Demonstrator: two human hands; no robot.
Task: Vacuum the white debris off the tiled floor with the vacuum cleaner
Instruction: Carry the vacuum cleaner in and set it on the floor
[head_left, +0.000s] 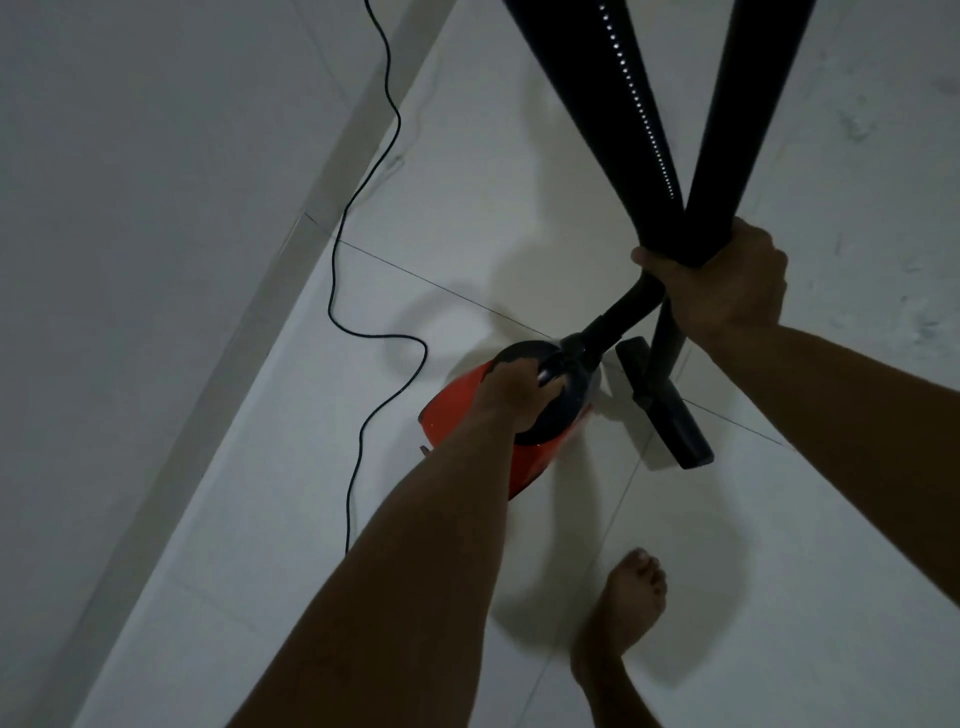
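Note:
A red and black vacuum cleaner body (457, 410) sits low over the white tiled floor (467, 182). My left hand (511, 395) is closed on the black handle on top of it. My right hand (727, 280) grips the black hose (597, 104) and the wand tube (748, 104) together where they cross. Below that hand the wand runs down to the black floor nozzle (670, 410), which rests on the tiles just right of the vacuum body. No white debris can be made out in this dim view.
The black power cord (363, 176) snakes along the floor on the left, beside the wall (130, 208) and its skirting (291, 249). My bare foot (623, 608) stands on the tiles at the lower right.

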